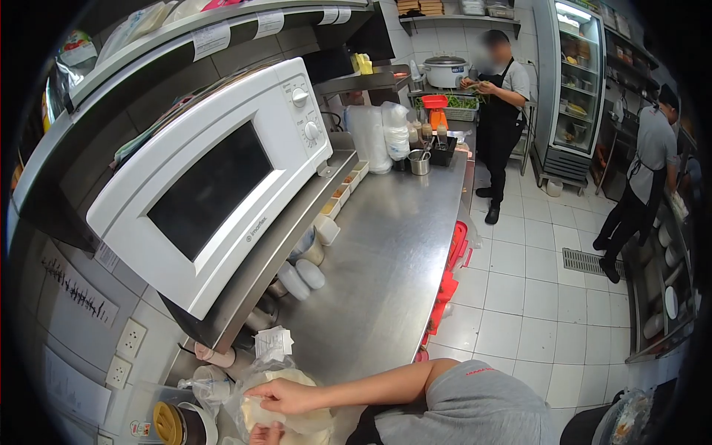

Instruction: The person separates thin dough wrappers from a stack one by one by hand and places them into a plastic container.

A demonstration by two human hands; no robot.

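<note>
A clear plastic bag (pixel 311 420) with pale, cream-coloured contents sits at the near end of the steel counter. My right hand (pixel 285 395) reaches over it, thumb and fingers closed on the bag's thin film. Just below, my left hand (pixel 265 434) is partly cut off by the frame's bottom edge, its fingertips pinching the same bag. What the contents are, I cannot make out. A printed paper slip (pixel 274 343) lies just beyond the bag. To the left are a crumpled clear bag (pixel 211 387) and a container with a yellow lid (pixel 169 423).
A white microwave (pixel 285 174) stands on a raised shelf above the steel counter (pixel 363 274). Farther along are plastic cups (pixel 310 274), a metal pot (pixel 420 162) and an orange scale (pixel 437 115). One co-worker (pixel 498 111) handles greens; another (pixel 653 159) bends at the right.
</note>
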